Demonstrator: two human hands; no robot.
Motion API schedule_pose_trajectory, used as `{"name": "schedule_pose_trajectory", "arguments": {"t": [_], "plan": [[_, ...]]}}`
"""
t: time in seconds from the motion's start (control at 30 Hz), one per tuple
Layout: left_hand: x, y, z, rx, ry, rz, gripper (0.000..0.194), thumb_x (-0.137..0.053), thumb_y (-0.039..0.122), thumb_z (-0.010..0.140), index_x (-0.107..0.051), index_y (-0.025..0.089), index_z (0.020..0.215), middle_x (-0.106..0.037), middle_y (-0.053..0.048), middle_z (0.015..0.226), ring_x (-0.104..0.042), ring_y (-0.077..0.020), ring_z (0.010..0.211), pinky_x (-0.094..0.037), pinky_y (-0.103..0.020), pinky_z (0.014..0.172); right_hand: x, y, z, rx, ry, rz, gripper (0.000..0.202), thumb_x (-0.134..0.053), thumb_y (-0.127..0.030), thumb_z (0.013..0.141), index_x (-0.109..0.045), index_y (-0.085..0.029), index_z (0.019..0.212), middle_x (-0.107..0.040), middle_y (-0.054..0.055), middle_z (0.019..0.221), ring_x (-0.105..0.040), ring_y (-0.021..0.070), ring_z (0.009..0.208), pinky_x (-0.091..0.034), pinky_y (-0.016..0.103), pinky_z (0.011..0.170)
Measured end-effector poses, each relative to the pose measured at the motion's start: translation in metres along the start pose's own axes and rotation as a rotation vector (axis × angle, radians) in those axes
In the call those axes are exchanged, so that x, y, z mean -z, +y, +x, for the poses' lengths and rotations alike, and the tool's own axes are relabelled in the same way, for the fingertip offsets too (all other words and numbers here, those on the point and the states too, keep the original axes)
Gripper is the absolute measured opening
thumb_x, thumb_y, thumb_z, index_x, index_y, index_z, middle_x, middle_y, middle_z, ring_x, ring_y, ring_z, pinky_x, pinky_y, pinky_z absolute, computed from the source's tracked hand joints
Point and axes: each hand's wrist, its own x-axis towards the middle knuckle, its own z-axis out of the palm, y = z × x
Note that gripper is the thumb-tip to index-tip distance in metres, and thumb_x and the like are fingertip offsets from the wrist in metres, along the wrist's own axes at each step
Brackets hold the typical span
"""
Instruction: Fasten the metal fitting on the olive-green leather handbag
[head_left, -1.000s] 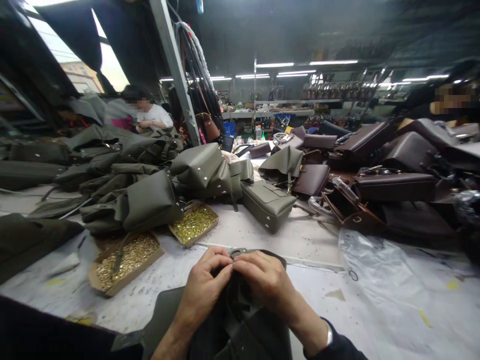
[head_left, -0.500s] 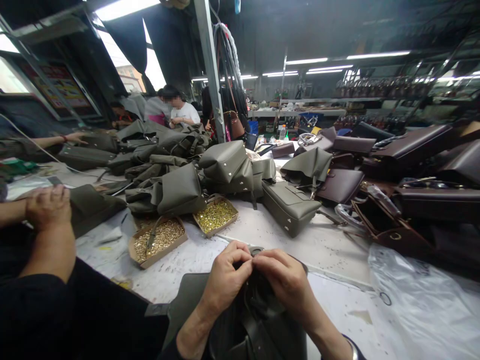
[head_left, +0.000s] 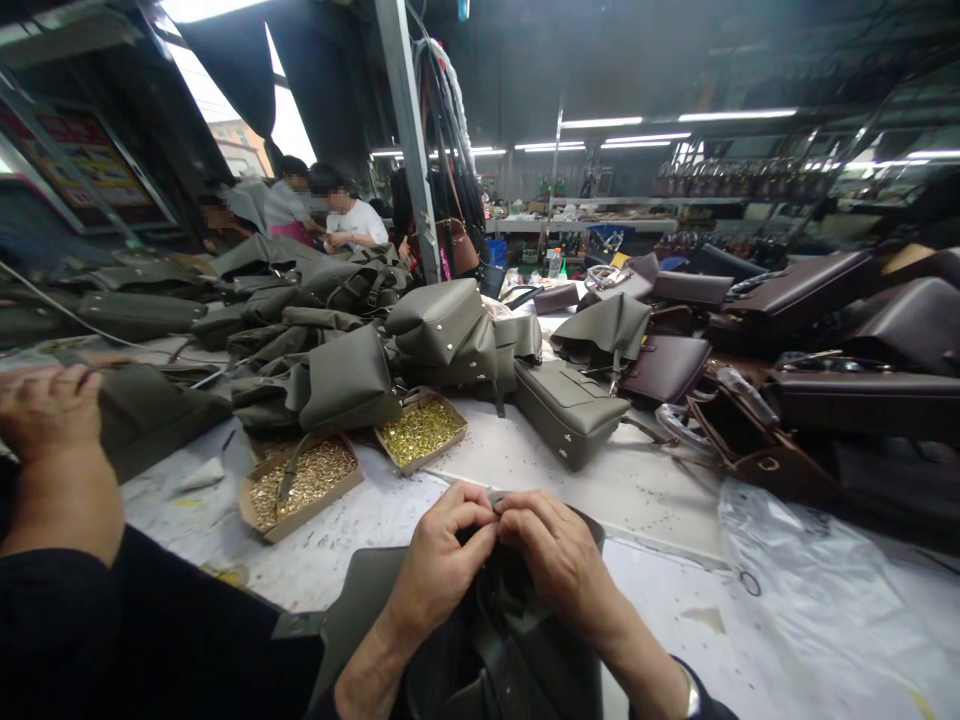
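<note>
A dark olive bag [head_left: 367, 610] lies in front of me, its flap spread to the left and its straps bunched in the middle. Both hands meet at its upper edge. My left hand [head_left: 448, 545] pinches with thumb and forefinger at a strap end of the bag. Opposite it, my right hand [head_left: 551, 550] is closed with its fingertips against the same spot. Whatever small part sits between the fingertips is hidden. Just beyond my hands stand a carton of gold-coloured metal pieces [head_left: 300, 488] and a carton of yellowish metal pieces [head_left: 421, 432].
Olive bags [head_left: 349, 378] are heaped across the table [head_left: 637, 500]. Dark brown bags [head_left: 862, 400] pile up at the right, near a clear plastic bag [head_left: 810, 560]. A co-worker's hand and arm [head_left: 64, 450] reach in at the left. Farther back, other people [head_left: 356, 220] sit working.
The whole view has shifted slightly, so most things sit a little farther left. My hands stay together at the bag's edge. The co-worker's hand at the left is partly out of frame.
</note>
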Motion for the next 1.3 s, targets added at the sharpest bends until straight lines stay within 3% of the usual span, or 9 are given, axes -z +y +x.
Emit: {"name": "schedule_pose_trajectory", "arguments": {"t": [0.13,0.3,0.43,0.53,0.63,0.77,0.97,1.13,1.3], "plan": [[-0.002,0.001,-0.001,-0.024,0.014,0.043,0.014,-0.062,0.021,0.093,-0.073,0.019,0.084,-0.062,-0.005,0.097,-0.06,-0.0188,0.096,-0.047,-0.029,0.087,-0.002,0.004,-0.002,-0.044,0.011,0.082,0.017,-0.044,-0.016,0.105,-0.057,-0.019,0.095,-0.065,0.006,0.102,-0.062,0.0179,0.091,-0.051,0.03,0.08],[-0.01,0.002,-0.003,-0.081,0.04,0.118,0.015,-0.059,0.018,0.093,-0.071,0.019,0.086,-0.061,-0.006,0.097,-0.06,-0.0189,0.096,-0.048,-0.029,0.086,-0.007,0.001,-0.003,-0.281,0.121,0.323,0.01,-0.052,-0.015,0.101,-0.056,-0.02,0.093,-0.063,0.004,0.096,-0.063,0.017,0.094,-0.051,0.027,0.081],[-0.007,-0.001,-0.004,-0.058,0.112,0.11,0.015,-0.058,0.019,0.093,-0.069,0.018,0.083,-0.061,-0.006,0.096,-0.06,-0.0194,0.096,-0.048,-0.03,0.086,0.02,0.007,-0.001,-0.231,0.267,0.232,0.008,-0.058,-0.015,0.1,-0.062,-0.022,0.099,-0.067,0.004,0.102,-0.065,0.0167,0.097,-0.053,0.027,0.086],[-0.001,-0.003,-0.006,-0.068,0.079,0.088,0.015,-0.058,0.019,0.093,-0.068,0.018,0.081,-0.061,-0.006,0.094,-0.061,-0.0188,0.094,-0.047,-0.029,0.085,0.05,0.04,-0.007,-0.303,0.387,0.069,0.005,-0.065,-0.022,0.098,-0.067,-0.023,0.102,-0.07,0.004,0.099,-0.067,0.0181,0.092,-0.054,0.028,0.084],[0.0,-0.003,-0.009,-0.084,0.049,0.075,0.015,-0.058,0.018,0.093,-0.067,0.019,0.081,-0.06,-0.005,0.093,-0.06,-0.0175,0.092,-0.047,-0.028,0.083,0.061,0.085,-0.031,-0.416,0.151,-0.104,0.018,-0.059,-0.035,0.1,-0.071,-0.023,0.096,-0.071,0.003,0.091,-0.068,0.0189,0.081,-0.053,0.028,0.075],[-0.003,-0.002,-0.015,-0.085,0.093,0.044,0.014,-0.059,0.013,0.09,-0.066,0.018,0.079,-0.061,-0.004,0.092,-0.061,-0.0167,0.09,-0.048,-0.028,0.082,0.039,0.13,-0.083,-0.452,-0.136,-0.425,0.028,-0.046,-0.032,0.1,-0.073,-0.025,0.098,-0.072,0.002,0.085,-0.07,0.0193,0.071,-0.049,0.028,0.062],[-0.009,-0.008,-0.019,-0.12,0.176,-0.002,0.015,-0.063,0.004,0.079,-0.067,0.018,0.079,-0.064,-0.004,0.093,-0.063,-0.017,0.089,-0.049,-0.027,0.081,0.029,0.152,-0.114,-0.386,-0.335,-0.445,0.029,-0.049,-0.018,0.084,-0.073,-0.031,0.093,-0.075,0.003,0.095,-0.073,0.0213,0.083,-0.054,0.026,0.064],[-0.014,-0.018,-0.023,-0.199,0.218,0.006,0.019,-0.067,0.0,0.073,-0.065,0.018,0.078,-0.065,-0.004,0.09,-0.063,-0.0175,0.086,-0.049,-0.027,0.077,0.043,0.143,-0.071,-0.238,-0.444,-0.496,0.031,-0.046,-0.022,0.088,-0.075,-0.03,0.096,-0.076,0.004,0.102,-0.076,0.0229,0.084,-0.058,0.027,0.066],[-0.026,-0.042,-0.019,-0.335,0.237,0.099,0.015,-0.075,0.007,0.073,-0.066,0.018,0.076,-0.066,-0.003,0.088,-0.064,-0.0171,0.082,-0.048,-0.026,0.072,0.022,0.112,0.045,-0.154,-0.596,-0.308,0.032,-0.041,-0.039,0.104,-0.072,-0.03,0.105,-0.074,0.002,0.102,-0.074,0.0188,0.084,-0.056,0.026,0.07]]}}
